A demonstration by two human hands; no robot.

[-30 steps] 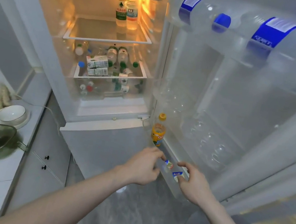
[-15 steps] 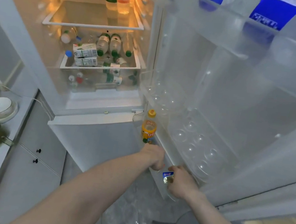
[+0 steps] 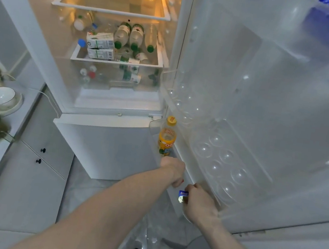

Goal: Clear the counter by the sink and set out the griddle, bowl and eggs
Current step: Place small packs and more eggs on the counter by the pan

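While the door bin (image 3: 154,142) holds an orange bottle (image 3: 166,138), the right hand (image 3: 198,204) pinches a packet (image 3: 182,195); left hand (image 3: 173,170) grip unclear.

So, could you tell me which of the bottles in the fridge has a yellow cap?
It is the orange drink bottle standing upright in the bottom door shelf, just beyond the left hand. The shelf bottles inside lie on their sides with green caps.

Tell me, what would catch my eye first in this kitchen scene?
The open fridge, lit warm orange inside, with bottles and cartons lying on its lower shelf. Next, both hands reach into the lowest door shelf: the right hand holds a small blue-labelled item, the left hand sits just below an orange bottle.
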